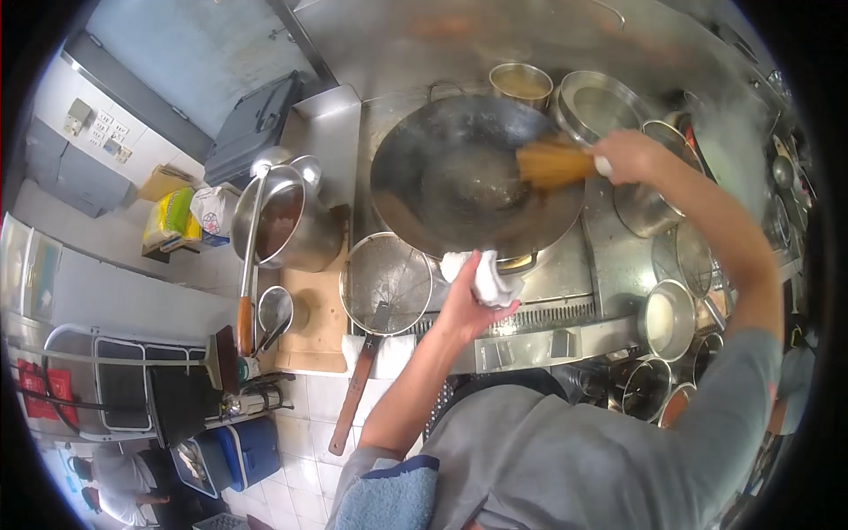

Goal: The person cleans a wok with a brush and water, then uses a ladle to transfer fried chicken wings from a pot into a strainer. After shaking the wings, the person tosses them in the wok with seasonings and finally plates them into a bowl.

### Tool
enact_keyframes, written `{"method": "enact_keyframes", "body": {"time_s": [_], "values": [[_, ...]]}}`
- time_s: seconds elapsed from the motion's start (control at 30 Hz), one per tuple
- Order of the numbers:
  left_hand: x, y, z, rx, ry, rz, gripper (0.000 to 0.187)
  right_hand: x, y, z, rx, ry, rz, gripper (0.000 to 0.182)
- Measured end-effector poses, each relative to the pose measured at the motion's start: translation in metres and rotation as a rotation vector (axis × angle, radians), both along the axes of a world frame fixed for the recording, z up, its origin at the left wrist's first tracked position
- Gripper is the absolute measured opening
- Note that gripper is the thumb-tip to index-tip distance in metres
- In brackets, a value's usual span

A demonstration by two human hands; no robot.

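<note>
A large dark wok (415, 199) sits on the stove, with a little liquid shining at its bottom and steam above it. My left hand (473, 305) is closed around a folded white cloth (486, 276) at the wok's near rim. Whether the cloth wraps a wok handle is hidden. My right hand (632, 157) grips a bamboo wok brush (555, 165), its blurred bristles inside the right side of the wok.
Left of the wok stand a pot of brown liquid (281, 225) with a ladle (251, 265) across it, and a wire strainer (386, 283) with a wooden handle. Several metal pots, including a saucepan (667, 320), crowd the right. Another person (124, 477) is at lower left.
</note>
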State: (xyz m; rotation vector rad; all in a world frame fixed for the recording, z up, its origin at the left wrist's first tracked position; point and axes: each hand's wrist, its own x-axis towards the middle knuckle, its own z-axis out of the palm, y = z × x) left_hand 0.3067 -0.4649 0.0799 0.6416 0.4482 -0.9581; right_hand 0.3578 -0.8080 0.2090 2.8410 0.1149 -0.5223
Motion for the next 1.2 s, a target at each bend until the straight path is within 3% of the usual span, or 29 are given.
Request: {"method": "enact_keyframes", "body": {"time_s": [0.07,0.1,0.13,0.2,0.23,0.3,0.33,0.4,0.5,0.57,0.63,0.67,0.8,0.93,1.0,1.03,1.2], "values": [[0.005,-0.017,0.009,0.026,0.019,0.104,0.033,0.033,0.017,-0.027,0.119,-0.261,-0.027,0.056],[0.01,-0.025,-0.003,0.01,0.016,0.141,0.029,0.058,0.027,-0.063,0.141,-0.302,-0.077,0.046],[0.016,-0.03,-0.018,-0.005,0.014,0.177,0.025,0.082,0.053,-0.091,0.099,-0.18,-0.137,0.045],[0.028,-0.03,-0.037,-0.014,-0.001,0.13,0.015,0.083,0.121,-0.115,0.5,-0.269,-0.269,0.046],[0.028,-0.027,-0.038,0.016,-0.034,0.115,0.014,0.091,0.143,-0.141,0.699,-0.286,-0.304,0.052],[0.024,-0.015,-0.041,0.121,-0.087,0.152,0.014,0.073,0.185,-0.132,0.921,-0.227,-0.407,0.065],[0.03,-0.012,-0.04,0.181,-0.129,0.199,0.015,0.079,0.187,-0.162,0.863,-0.398,-0.207,0.075],[0.041,0.011,-0.049,0.17,-0.311,0.168,0.012,0.042,0.187,-0.106,0.788,-0.206,-0.153,0.073],[0.053,0.051,-0.056,0.275,-0.594,0.089,0.005,-0.009,0.162,-0.088,0.82,-0.189,-0.126,0.076],[0.055,0.068,-0.058,0.517,-0.961,0.032,0.007,-0.059,0.156,-0.078,1.028,-0.178,-0.344,0.077],[0.058,0.068,-0.03,0.444,-0.597,0.141,0.009,-0.104,0.153,-0.099,1.262,-0.233,-0.508,0.078],[0.069,0.079,-0.043,0.427,-0.578,0.067,0.012,-0.123,0.151,-0.124,1.394,-0.298,-0.562,0.079],[0.073,0.084,-0.06,0.468,-0.661,0.134,0.017,-0.207,0.169,-0.153,1.709,-0.57,-0.763,0.076],[0.069,0.084,-0.08,0.499,-0.776,0.198,0.024,-0.265,0.176,-0.164,1.8,-0.709,-0.962,0.075],[0.049,0.074,-0.058,0.53,-0.805,0.241,0.019,-0.279,0.179,-0.165,1.789,-0.778,-0.999,0.075],[0.04,0.071,-0.048,0.549,-0.823,0.265,0.018,-0.287,0.182,-0.155,1.914,-0.753,-1.121,0.075],[0.02,0.073,-0.048,0.647,-0.928,0.256,0.023,-0.304,0.172,-0.178,1.925,-0.76,-1.085,0.079]]}}
